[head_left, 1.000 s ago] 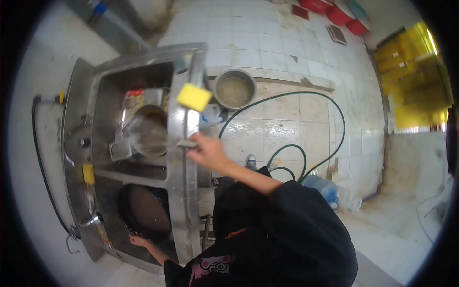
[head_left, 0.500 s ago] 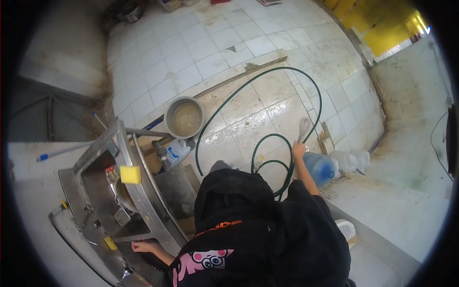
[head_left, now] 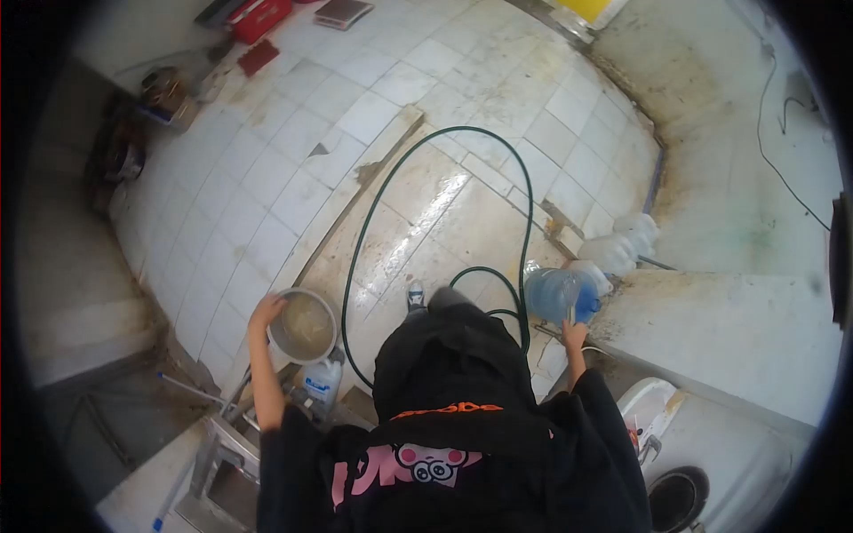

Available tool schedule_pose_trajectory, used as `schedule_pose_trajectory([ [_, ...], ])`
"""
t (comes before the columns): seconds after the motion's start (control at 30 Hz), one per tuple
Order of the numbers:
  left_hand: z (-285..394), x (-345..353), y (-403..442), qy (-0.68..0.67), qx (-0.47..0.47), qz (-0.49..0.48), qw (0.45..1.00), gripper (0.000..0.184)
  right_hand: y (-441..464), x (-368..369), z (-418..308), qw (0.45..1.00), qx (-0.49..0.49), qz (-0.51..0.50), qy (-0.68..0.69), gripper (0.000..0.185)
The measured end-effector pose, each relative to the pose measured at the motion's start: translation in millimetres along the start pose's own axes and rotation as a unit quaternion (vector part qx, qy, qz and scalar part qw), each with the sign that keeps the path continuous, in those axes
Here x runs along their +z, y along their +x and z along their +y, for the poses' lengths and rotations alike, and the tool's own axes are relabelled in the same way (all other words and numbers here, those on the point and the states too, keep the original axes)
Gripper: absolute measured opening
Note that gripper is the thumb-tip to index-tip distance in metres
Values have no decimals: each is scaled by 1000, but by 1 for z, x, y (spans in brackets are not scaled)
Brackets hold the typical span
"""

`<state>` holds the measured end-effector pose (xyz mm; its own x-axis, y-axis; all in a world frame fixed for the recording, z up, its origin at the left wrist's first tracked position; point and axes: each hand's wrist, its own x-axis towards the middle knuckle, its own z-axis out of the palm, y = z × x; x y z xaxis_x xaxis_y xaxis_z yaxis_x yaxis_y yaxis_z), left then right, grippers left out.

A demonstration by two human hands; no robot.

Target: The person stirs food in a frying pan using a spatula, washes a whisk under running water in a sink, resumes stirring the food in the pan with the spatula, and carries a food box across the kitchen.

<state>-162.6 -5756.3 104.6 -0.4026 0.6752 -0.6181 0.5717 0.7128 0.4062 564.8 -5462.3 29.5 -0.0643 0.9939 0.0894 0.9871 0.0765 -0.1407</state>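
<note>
My left hand is at the upper left rim of a round metal pot on the floor, its fingers bent over the edge. Cloudy, brownish water fills part of the pot. On the right, my right hand is closed around the handle of a whisk. The whisk overlaps a large blue water bottle lying on the floor; its wires are hard to make out. Beside the pot stands a white plastic jug with a blue label.
A green hose loops over the wet tiles. Clear bottles lie beyond the blue one. A metal sink is at lower left, a white basin at lower right. A raised ledge crosses the floor.
The view has turned from the sink to the floor. My left hand has left the sink and reached the pot. My right hand has carried the whisk away from the sink to the blue bottle.
</note>
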Motion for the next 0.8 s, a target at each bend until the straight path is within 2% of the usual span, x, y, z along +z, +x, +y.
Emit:
schedule_pose_trajectory([
  [0.03, 23, 7, 54, 72, 16, 14, 997, 28, -12, -13, -6, 981, 155, -64, 96, 34],
  [0.07, 36, 25, 134, 129, 6, -49, 990, 30, -15, -25, -18, 925, 302, -121, 195, 34],
  [0.1, 85, 14, 174, 139, 106, 1, 985, 27, -19, -26, -23, 922, 311, -116, 199, 34],
  [0.13, 151, 15, 207, 148, 206, 51, 966, 25, -24, -24, -29, 851, 412, -103, 308, 33],
  [0.17, 206, 23, 234, 86, 310, 146, 935, 22, -29, -22, -35, 757, 503, -88, 407, 32],
  [0.2, 291, 3, 230, 78, 262, 66, 960, 21, -34, -15, -40, 749, 514, -83, 409, 32],
  [0.23, 330, 17, 257, -35, 368, 93, 925, 20, -35, -6, -46, 725, 566, -75, 386, 32],
  [0.27, 376, 21, 267, -160, 408, 10, 899, 22, -32, 5, -51, 699, 614, -66, 362, 32],
  [0.3, 424, 20, 263, -195, 397, -54, 895, 21, -35, 25, -51, 691, 621, -61, 364, 32],
  [0.37, 477, 16, 266, -209, 394, -165, 880, 21, -35, 64, -49, 773, 571, -117, 252, 31],
  [0.4, 489, 16, 272, -191, 406, -211, 868, 22, -22, 64, -51, 842, 452, -217, 200, 31],
  [0.47, 486, 13, 286, -221, 376, -208, 875, 23, 39, 52, -81, 855, 379, -336, 116, 29],
  [0.5, 463, 25, 306, -275, 319, -215, 881, 24, 64, 54, -98, 933, 256, -251, 25, 28],
  [0.53, 420, 42, 331, -324, 257, -225, 882, 25, 102, 59, -109, 924, 246, -293, 28, 29],
  [0.57, 377, 40, 352, -180, 262, -145, 937, 29, 146, 62, -124, 936, 231, -249, 96, 30],
  [0.6, 352, 24, 347, -112, 175, -104, 973, 32, 197, 60, -144, 940, 211, -258, 76, 32],
  [0.63, 288, 33, 361, -47, 139, -48, 988, 32, 255, 48, -172, 935, 249, -234, 100, 31],
  [0.67, 247, 25, 361, -70, 45, -84, 993, 31, 298, 56, -183, 963, 170, -181, 102, 32],
  [0.73, 198, -16, 340, -201, -176, -151, 952, 32, 406, 46, -224, 961, 179, -116, 174, 29],
  [0.77, 194, -36, 327, -250, -243, -150, 925, 34, 454, 39, -242, 960, 170, -94, 201, 27],
  [0.8, 225, -66, 308, -300, -305, -126, 895, 34, 498, 34, -259, 959, 151, -45, 233, 26],
])
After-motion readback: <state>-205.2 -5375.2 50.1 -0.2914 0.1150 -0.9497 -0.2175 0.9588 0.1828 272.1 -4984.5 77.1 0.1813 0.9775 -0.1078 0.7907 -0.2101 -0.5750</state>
